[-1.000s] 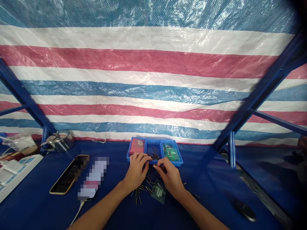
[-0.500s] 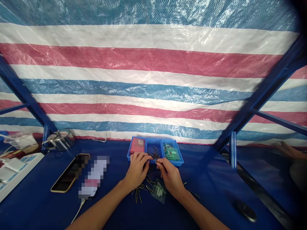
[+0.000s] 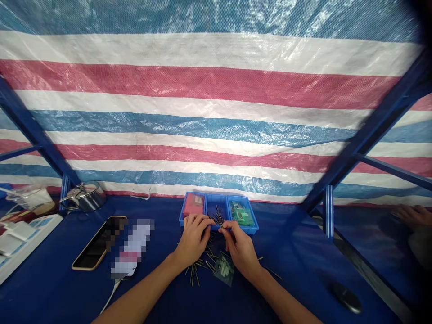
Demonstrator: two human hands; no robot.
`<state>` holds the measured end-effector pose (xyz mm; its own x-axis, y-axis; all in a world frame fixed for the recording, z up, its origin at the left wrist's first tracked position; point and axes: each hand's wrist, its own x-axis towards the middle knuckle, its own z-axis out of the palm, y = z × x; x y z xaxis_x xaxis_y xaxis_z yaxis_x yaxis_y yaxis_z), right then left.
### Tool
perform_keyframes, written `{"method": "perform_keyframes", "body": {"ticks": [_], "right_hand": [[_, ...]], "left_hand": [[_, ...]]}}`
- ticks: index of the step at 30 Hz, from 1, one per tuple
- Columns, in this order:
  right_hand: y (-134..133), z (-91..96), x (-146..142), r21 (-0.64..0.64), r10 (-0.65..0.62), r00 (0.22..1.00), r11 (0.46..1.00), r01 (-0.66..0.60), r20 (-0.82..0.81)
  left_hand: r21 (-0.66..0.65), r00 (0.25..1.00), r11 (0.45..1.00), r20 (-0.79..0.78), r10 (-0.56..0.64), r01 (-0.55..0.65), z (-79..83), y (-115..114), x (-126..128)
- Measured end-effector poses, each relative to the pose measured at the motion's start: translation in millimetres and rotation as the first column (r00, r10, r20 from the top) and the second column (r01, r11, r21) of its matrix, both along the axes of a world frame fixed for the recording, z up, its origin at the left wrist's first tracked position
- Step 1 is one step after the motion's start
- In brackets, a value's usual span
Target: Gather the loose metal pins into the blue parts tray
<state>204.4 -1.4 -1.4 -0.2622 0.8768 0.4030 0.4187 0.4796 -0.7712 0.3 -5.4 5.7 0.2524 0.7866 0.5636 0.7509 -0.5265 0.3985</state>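
At the front edge of a blue three-compartment tray [image 3: 248, 230], my two hands nearly meet at the fingertips. My left hand [image 3: 193, 238] is closed, its fingers bent forward and the thumb underneath; what it grips, if anything, is hidden. Thumb and index finger of my right hand [image 3: 240, 246] pinch something too small to make out. Thin dark rods [image 3: 220, 215] stand leaning in the middle compartment, just beyond my fingertips. More loose dark rods [image 3: 194, 273] lie scattered on the table below and between my hands. Beside my right wrist is a clear plastic bag [image 3: 224, 271] of pale small pieces.
The tray's left compartment has a red packet [image 3: 193, 204], the right one green packets [image 3: 241, 213]. Leftward lie two phones, one black-screened [image 3: 99, 243], a steel pot [image 3: 86, 198] and a power strip [image 3: 32, 243]. A black mouse [image 3: 347, 297] is rightward; another person's hand [image 3: 413, 215] shows beyond the frame post.
My right hand has shifted very slightly, still pinching. My left hand stays in place. The other person's hand at the far right has moved a little.
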Motion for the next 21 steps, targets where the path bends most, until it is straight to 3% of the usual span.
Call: {"method": "perform_keyframes", "body": {"ticks": [4,21], "right_hand": [[1.0,-2.0,0.4,-0.016,0.023,1.0,1.0,-0.023,-0.004],[2.9,1.4,0.6,0.124,0.024,1.0,0.992,-0.026,0.019]], "left_hand": [[-0.003,1.0,1.0,0.009,-0.006,0.006,-0.7,0.0,-0.3],[-0.018,1.0,1.0,0.016,-0.013,0.013,0.9,-0.5,0.1]]}}
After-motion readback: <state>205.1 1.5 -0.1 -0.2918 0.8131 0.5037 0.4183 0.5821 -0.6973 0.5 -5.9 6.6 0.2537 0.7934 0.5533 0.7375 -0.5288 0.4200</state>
